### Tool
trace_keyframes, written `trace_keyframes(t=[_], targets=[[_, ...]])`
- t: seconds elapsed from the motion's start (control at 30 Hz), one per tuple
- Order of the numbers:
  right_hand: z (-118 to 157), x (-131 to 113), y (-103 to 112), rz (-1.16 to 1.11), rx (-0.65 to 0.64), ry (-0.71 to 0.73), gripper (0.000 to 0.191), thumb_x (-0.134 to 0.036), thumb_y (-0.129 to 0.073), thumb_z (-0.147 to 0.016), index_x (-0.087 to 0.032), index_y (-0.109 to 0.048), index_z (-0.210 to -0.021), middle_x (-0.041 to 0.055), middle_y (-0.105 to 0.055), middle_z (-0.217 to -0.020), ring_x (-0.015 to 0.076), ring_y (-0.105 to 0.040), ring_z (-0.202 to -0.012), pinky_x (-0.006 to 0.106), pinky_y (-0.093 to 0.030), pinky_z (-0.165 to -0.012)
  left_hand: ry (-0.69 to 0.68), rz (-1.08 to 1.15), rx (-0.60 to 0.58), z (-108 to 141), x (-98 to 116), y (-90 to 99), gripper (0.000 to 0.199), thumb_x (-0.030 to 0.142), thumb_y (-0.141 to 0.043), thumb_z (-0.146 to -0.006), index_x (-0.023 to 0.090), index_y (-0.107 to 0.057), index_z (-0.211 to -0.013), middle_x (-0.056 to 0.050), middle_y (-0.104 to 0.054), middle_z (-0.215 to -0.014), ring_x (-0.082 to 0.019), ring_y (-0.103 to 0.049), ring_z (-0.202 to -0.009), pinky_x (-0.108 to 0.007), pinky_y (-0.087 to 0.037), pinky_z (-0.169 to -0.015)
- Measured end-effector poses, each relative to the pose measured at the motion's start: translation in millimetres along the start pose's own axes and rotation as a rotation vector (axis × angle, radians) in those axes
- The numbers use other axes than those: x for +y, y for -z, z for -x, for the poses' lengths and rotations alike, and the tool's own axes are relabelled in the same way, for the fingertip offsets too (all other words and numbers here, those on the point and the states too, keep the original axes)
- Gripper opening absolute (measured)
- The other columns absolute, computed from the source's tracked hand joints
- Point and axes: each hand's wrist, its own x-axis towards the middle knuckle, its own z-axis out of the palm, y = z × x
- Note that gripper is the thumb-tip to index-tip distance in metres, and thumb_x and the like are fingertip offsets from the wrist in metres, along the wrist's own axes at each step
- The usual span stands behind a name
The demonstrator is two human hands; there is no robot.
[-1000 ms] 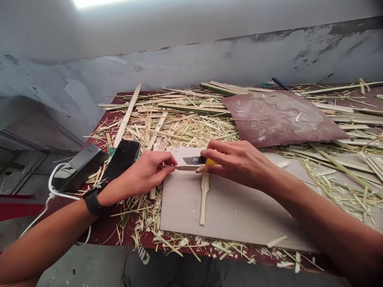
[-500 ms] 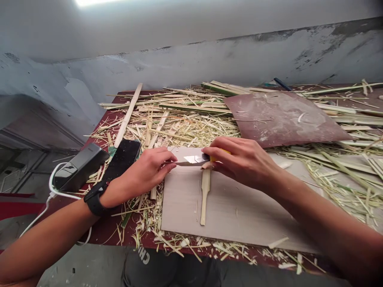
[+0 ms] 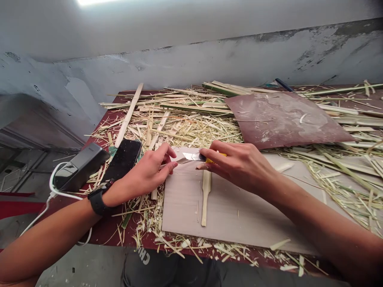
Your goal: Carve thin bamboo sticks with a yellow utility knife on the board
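Over the far left part of a pale board [image 3: 185, 215], a person's bare hands are working close together. The right hand [image 3: 239, 161] is gripping a yellow-handled cutter knife [image 3: 192, 156], its fingers curling around the handle — the blade is pointing toward the left hand [image 3: 151, 167]. That hand is pinching a thin strip [image 3: 181, 161] between thumb and bent fingers above the board's far left corner, the blade lying just beside it. A paddle-shaped bamboo piece [image 3: 205, 199] is resting on the board, its narrow end pointing to the board's near edge. Shavings [image 3: 203, 127] are spreading around the board, a reddish-brown sheet [image 3: 287, 119] is lying beyond it, and — to its left — a phone [image 3: 124, 157] and a black device with a white cable [image 3: 80, 169] are sitting.
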Motion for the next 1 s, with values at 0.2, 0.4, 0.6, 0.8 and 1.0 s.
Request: trace_keyframes(t=[0.2,0.4,0.6,0.8,1.0], targets=[[2,7,0,-0.061,0.006,0.005,0.028,-0.035,-0.047,-0.106,-0.014,-0.064,-0.104,0.0060,-0.067,-0.089,0.0111,-0.055,-0.063,0.027,-0.032,-0.052,0.134,0.390,0.003,-3,15,5.9,0.015,0.027,-0.070,-0.090,0.014,-0.063,-0.088,-0.005,-0.072,-0.079,-0.008,-0.057,-0.055,-0.020,-0.045,-0.049],[0,6,2,-0.118,0.096,0.102,0.027,-0.032,-0.043,-0.108,-0.015,-0.062,-0.102,0.0028,-0.064,-0.078,0.0108,-0.052,-0.059,0.027,-0.034,-0.054,-0.017,0.615,-0.010,-2,17,6.8,0.019,0.028,-0.072,-0.091,0.012,-0.071,-0.100,-0.010,-0.077,-0.087,-0.011,-0.065,-0.059,-0.018,-0.047,-0.042],[-1,4,4,-0.183,0.131,0.138,0.028,-0.033,-0.040,-0.109,-0.016,-0.060,-0.100,0.0025,-0.064,-0.077,0.0116,-0.054,-0.064,0.027,-0.038,-0.058,-0.184,0.434,0.149,-1,12,7.2,0.018,0.028,-0.067,-0.096,0.012,-0.071,-0.088,-0.002,-0.066,-0.073,-0.006,-0.056,-0.054,-0.017,-0.047,-0.047],[-3,0,3,-0.183,-0.026,0.165,0.040,-0.037,-0.031,-0.111,-0.018,-0.060,-0.090,0.0003,-0.061,-0.071,0.0116,-0.049,-0.060,0.029,-0.035,-0.059,-0.015,0.422,0.080,-4,12,2.5,0.021,0.023,-0.059,-0.099,0.012,-0.064,-0.082,-0.002,-0.068,-0.062,-0.008,-0.064,-0.051,-0.015,-0.053,-0.050],[-3,-6,0,-0.072,-0.119,0.114,0.039,-0.034,-0.032,-0.110,-0.018,-0.063,-0.093,-0.0008,-0.058,-0.068,0.0128,-0.046,-0.058,0.031,-0.029,-0.058,0.136,0.571,-0.044,-6,11,-1.6,0.017,0.020,-0.056,-0.100,0.011,-0.063,-0.088,-0.001,-0.070,-0.063,-0.009,-0.071,-0.055,-0.014,-0.058,-0.054]])
